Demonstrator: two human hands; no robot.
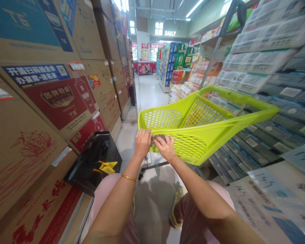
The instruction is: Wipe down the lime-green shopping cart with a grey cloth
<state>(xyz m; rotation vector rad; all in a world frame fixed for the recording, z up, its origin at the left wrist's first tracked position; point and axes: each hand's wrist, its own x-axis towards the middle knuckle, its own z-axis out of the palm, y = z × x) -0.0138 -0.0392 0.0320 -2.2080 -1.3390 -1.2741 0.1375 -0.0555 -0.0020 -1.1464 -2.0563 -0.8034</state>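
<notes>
A bright yellow-green shopping cart (193, 135) with a perforated plastic basket stands in front of me, turned sideways. My left hand (142, 142) is closed over the basket's near rim, close to its front corner. Just beside it, my right hand (165, 148) has its fingers bent around a crumpled dark grey cloth (158, 137), which lies against the side of the basket. The fingertips of both hands almost meet at this cloth. Through the mesh, no goods show inside the basket.
Stacked cardboard boxes (61, 98) line the left side. A black bag (99, 159) with a yellow piece stands at their foot. Packs of tissue paper (264, 44) and grey crates are piled on the right. A tiled aisle (152, 89) runs ahead past shelves (173, 61).
</notes>
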